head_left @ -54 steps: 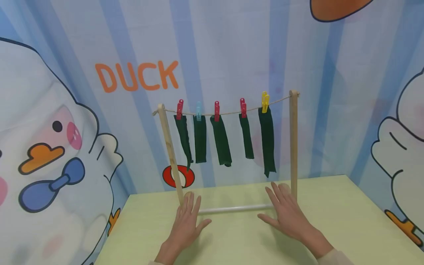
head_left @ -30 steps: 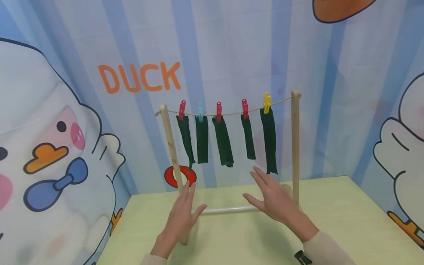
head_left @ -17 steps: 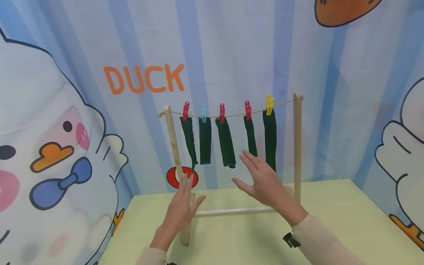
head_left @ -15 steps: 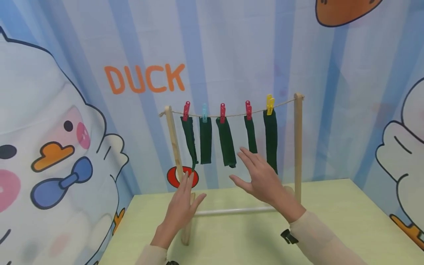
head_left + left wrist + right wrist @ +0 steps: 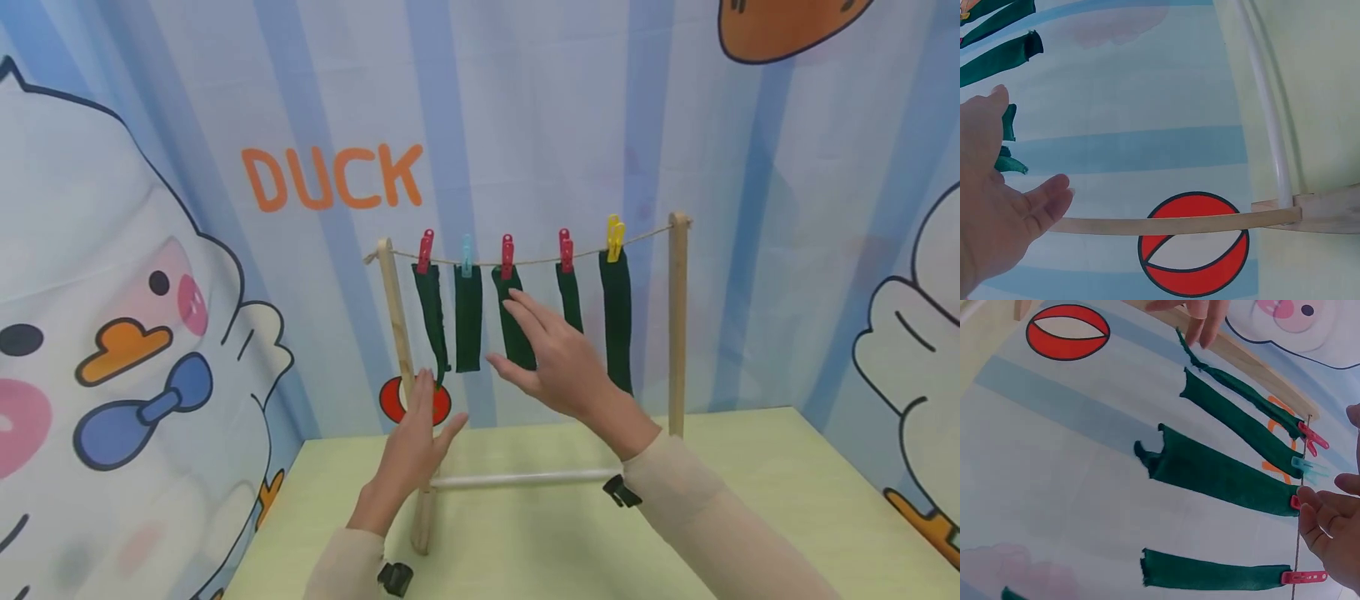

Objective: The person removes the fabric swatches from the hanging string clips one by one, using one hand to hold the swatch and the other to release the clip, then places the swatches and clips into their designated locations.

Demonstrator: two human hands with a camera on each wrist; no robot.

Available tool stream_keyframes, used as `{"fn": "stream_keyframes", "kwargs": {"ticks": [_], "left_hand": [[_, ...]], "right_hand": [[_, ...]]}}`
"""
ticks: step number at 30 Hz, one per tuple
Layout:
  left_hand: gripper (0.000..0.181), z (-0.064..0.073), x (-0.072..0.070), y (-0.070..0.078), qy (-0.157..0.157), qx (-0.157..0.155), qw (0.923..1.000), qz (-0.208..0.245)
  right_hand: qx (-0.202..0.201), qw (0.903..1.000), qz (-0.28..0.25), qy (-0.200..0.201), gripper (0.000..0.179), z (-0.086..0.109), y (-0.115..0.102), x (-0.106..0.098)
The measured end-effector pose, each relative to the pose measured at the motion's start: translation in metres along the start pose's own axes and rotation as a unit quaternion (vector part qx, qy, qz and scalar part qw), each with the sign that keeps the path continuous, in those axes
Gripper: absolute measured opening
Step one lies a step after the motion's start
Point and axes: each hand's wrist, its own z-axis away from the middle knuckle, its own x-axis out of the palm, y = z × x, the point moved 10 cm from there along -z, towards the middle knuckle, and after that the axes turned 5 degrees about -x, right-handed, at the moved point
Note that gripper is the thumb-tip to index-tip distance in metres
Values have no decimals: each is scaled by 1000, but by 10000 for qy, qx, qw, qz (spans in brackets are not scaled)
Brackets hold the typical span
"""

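Note:
Several dark green cloth strips hang from a string, each under a plastic clothespin. My right hand (image 5: 558, 358) is raised with loosely extended fingers and overlaps the middle strip (image 5: 512, 312) in the head view. In the right wrist view its fingertips show right by the red clothespin (image 5: 1295, 502) of that strip. My left hand (image 5: 412, 446) is lower, fingers extended upward beside the left wooden post (image 5: 395, 312), near the tail of the leftmost strip (image 5: 431, 312). Neither hand holds anything. A light blue clothespin (image 5: 467, 257) and a yellow clothespin (image 5: 615, 239) also sit on the string (image 5: 641, 237).
The right wooden post (image 5: 677, 325) carries the string's other end. A white rod (image 5: 525, 479) joins the posts low down, over a pale yellow table (image 5: 735, 467). Behind hangs a blue-striped curtain (image 5: 525, 108) printed with cartoon ducks.
From low by the rod, my right hand has risen leftward to the middle strip. My left hand has risen along the left post. The view has shifted slightly; the strips still hang.

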Motion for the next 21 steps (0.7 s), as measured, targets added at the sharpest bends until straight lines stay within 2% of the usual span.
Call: {"fn": "stream_keyframes", "kwargs": {"ticks": [4, 9, 16, 21], "left_hand": [[92, -6, -3, 2, 3, 6, 9997, 237], [92, -16, -4, 0, -8, -185, 9978, 635], [89, -27, 1, -11, -213, -642, 9848, 1597], [87, -34, 0, -6, -147, -548, 9799, 1914]], "right_hand": [[117, 9995, -295, 35, 69, -12, 2, 1], [261, 9983, -510, 83, 66, -32, 5, 1], [638, 9944, -834, 98, 58, -57, 14, 7], [962, 9896, -1065, 101, 54, -72, 21, 10]]}}
